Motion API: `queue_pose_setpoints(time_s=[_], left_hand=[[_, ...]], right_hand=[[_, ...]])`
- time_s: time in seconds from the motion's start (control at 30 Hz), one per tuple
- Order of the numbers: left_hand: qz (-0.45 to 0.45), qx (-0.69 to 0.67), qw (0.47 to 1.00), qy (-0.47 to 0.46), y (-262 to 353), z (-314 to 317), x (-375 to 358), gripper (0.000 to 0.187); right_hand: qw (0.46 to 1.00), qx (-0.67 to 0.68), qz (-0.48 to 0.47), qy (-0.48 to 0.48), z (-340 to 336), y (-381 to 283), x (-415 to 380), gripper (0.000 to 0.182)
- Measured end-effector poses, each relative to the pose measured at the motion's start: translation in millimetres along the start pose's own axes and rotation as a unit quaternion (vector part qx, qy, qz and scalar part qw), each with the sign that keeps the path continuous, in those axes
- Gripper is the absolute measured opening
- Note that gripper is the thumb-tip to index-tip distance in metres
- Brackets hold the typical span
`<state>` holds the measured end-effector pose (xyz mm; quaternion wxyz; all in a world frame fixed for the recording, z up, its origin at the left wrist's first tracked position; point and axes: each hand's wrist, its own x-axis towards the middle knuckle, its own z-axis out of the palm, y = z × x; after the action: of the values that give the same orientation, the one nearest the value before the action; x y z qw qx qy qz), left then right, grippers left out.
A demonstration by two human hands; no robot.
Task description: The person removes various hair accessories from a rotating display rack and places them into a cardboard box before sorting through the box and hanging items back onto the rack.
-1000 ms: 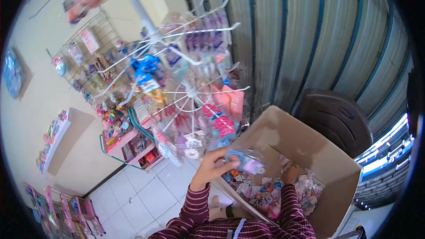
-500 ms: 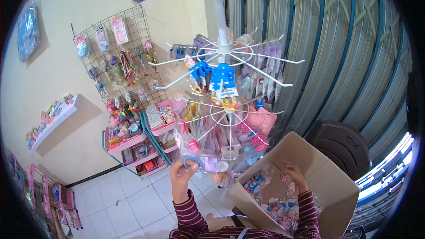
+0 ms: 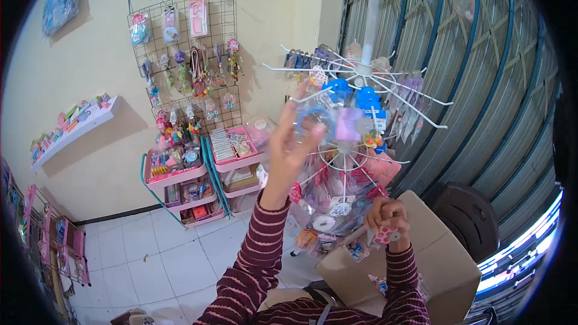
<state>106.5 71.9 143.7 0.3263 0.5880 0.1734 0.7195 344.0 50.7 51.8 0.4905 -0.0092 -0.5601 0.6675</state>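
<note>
My left hand (image 3: 294,147), smeared by motion, is raised in front of the display rack. Its thumb and fingers pinch a blue ring-shaped item (image 3: 316,110), and a small lilac piece (image 3: 348,126) shows just right of it. Behind the hand are the white hooks of the rack (image 3: 363,72), with blue header cards (image 3: 368,97) hanging from them. My right hand (image 3: 388,213) is closed above the cardboard box (image 3: 442,238), holding a small pink-and-red patterned packet (image 3: 382,236) with a pale round spot beside it. Packaged trinkets (image 3: 358,250) show at the box's left side.
Clear packets (image 3: 322,222) hang low on the rack. Pink trolleys (image 3: 180,174) of small goods stand left, under a wire grid (image 3: 186,54) of accessories. A white wall shelf (image 3: 78,129) is farther left. A dark plastic chair (image 3: 466,213) stands behind the box, beside a metal shutter (image 3: 469,84).
My left hand has risen with the blue ring-shaped item towards the rack's hooks. My right hand has come up out of the box with the patterned packet. The view has shifted.
</note>
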Motion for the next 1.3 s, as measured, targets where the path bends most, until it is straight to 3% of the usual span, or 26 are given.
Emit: queue_pose_setpoints(time_s=[0.07,0.1,0.13,0.17,0.27,0.37,0.4,0.47,0.53,0.6,0.63,0.7,0.73,0.8,0.87,0.93,1.2,1.3], left_hand=[[0.002,-0.018,1.0,-0.016,-3,7,-1,0.029],[0.001,-0.033,0.999,-0.033,-4,9,-2,0.027],[0.055,0.069,0.994,-0.068,-13,6,0,0.025],[0.056,0.067,0.994,-0.073,-17,7,-1,0.025],[0.125,0.1,0.972,-0.173,-17,20,-6,0.028],[0.049,-0.035,0.978,-0.2,0,24,-18,0.03],[0.082,0.024,0.976,-0.201,2,11,-18,0.033],[0.11,-0.077,0.99,-0.05,-2,-6,-33,0.03],[0.13,-0.086,0.984,0.089,-11,-28,-34,0.022],[0.113,-0.074,0.973,0.187,-2,-29,-17,0.027],[0.105,-0.076,0.975,0.178,-3,-28,-9,0.027],[0.099,0.003,0.981,0.166,-6,-26,6,0.023],[0.092,0.001,0.989,0.115,-11,-27,10,0.021],[0.056,-0.026,0.996,0.071,-17,-19,8,0.021],[0.02,-0.04,0.999,0.013,-25,-17,3,0.022],[0.03,-0.038,0.999,0.011,-28,-14,1,0.022],[0.017,-0.047,0.997,0.052,-27,4,-1,0.027],[0.029,-0.061,0.996,0.05,-28,6,1,0.029]], right_hand=[[0.962,-0.267,0.052,-0.013,15,-12,8,0.028],[0.962,-0.27,0.048,-0.01,21,-19,11,0.028],[0.943,-0.323,0.067,-0.036,27,-25,15,0.027],[0.921,-0.375,0.089,-0.059,32,-33,17,0.027],[0.916,-0.391,0.088,-0.011,43,-58,16,0.023],[0.914,-0.401,0.041,0.051,46,-80,15,0.017],[0.912,-0.404,0.038,0.062,48,-84,17,0.017],[0.893,-0.425,-0.083,0.124,57,-83,26,0.016],[0.876,-0.408,-0.174,0.188,71,-74,38,0.018],[0.837,-0.425,-0.25,0.236,84,-62,53,0.018],[0.834,-0.425,-0.25,0.248,87,-57,59,0.018],[0.758,-0.49,-0.316,0.292,85,-48,71,0.015],[0.753,-0.491,-0.32,0.299,82,-46,75,0.015],[0.787,-0.378,-0.323,0.364,73,-44,80,0.015],[0.772,-0.368,-0.357,0.376,58,-42,78,0.015],[0.759,-0.358,-0.387,0.383,52,-48,75,0.014],[0.866,-0.158,-0.329,0.342,27,-68,63,0.018],[0.868,-0.17,-0.325,0.336,19,-70,62,0.019]])
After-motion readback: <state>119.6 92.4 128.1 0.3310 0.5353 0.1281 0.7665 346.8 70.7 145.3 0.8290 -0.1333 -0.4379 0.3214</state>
